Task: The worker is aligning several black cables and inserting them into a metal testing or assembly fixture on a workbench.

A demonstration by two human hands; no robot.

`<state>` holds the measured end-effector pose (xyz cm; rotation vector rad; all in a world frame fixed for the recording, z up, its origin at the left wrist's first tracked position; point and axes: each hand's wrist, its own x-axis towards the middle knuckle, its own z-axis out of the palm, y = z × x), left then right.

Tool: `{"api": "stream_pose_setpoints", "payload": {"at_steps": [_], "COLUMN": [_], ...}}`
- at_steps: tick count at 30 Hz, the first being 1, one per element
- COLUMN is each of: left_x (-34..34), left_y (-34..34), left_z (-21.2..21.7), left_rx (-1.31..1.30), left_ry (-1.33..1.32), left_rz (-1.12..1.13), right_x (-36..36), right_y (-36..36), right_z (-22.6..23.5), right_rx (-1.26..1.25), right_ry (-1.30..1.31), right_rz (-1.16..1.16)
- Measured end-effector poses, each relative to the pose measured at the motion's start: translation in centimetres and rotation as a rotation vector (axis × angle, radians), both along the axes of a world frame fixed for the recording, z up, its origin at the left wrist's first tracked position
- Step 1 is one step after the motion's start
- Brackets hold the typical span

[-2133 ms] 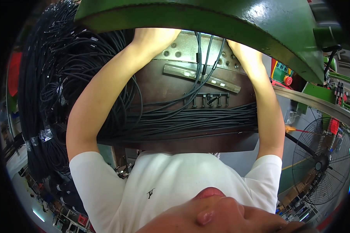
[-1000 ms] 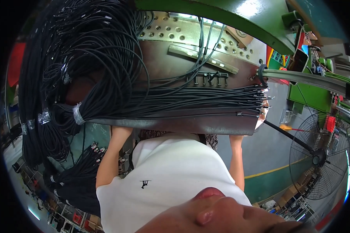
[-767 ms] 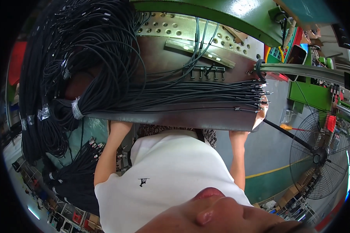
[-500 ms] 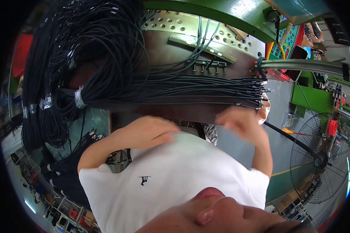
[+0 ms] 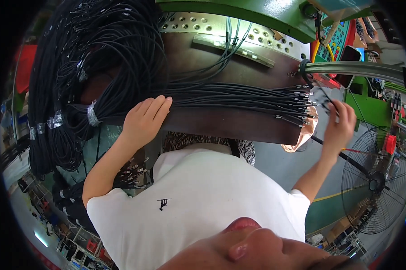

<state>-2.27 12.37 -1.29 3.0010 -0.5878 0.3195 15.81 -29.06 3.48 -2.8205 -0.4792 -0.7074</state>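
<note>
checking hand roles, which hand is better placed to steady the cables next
Likely the left hand: it lies over the black cables; the right hand, past their ends, holds something dark.

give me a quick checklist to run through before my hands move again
1. Black cables laid lengthwise on the brown tabletop: ok.
2. Cable ends level: not ok, staggered.
3. Silver wrap around the bundle at left: ok.
4. Left hand pressing the cables: cannot tell; fingers overlap them.
5. Dark item at the right hand identifiable: cannot tell, blurred.
6. Metal bar uncrossed: not ok, thin cables cross it.
</note>
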Motion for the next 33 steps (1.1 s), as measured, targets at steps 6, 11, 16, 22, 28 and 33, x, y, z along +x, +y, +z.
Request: {"api": "stream_pose_setpoints", "payload": {"at_steps": [6, 11, 16, 22, 28, 33], "left_x": [1.2, 1.7, 2.2, 10.1, 16.3, 9.1], "left_y": [-0.3, 0.0, 0.4, -8.0, -20.6, -19.7], "left_z": [-0.2, 2.1, 4.0, 2.4, 1.6, 3.5], "left_rx": [-0.231, -0.577, -0.843, -0.576, -0.829, -1.542], "left_ry": [-0.084, 0.175, 0.597, 0.753, 1.485, 1.624], "left_rz": [0.093, 0.187, 0.404, -0.229, -0.219, -0.028], "right_x": [-0.1, 5.5, 9.9, 6.5, 8.2, 8.5], "right_y": [5.2, 15.2, 16.7, 13.7, 11.0, 10.5], "right_z": [-0.8, -7.1, -8.7, -6.9, -5.4, -5.3], "right_rx": [0.094, 0.150, 0.147, 0.165, 0.206, 0.292], "right_ry": [0.149, 0.270, 0.034, 0.362, 0.679, 0.945], "right_rz": [0.203, 0.768, 0.831, 0.846, 0.926, 0.937]}}
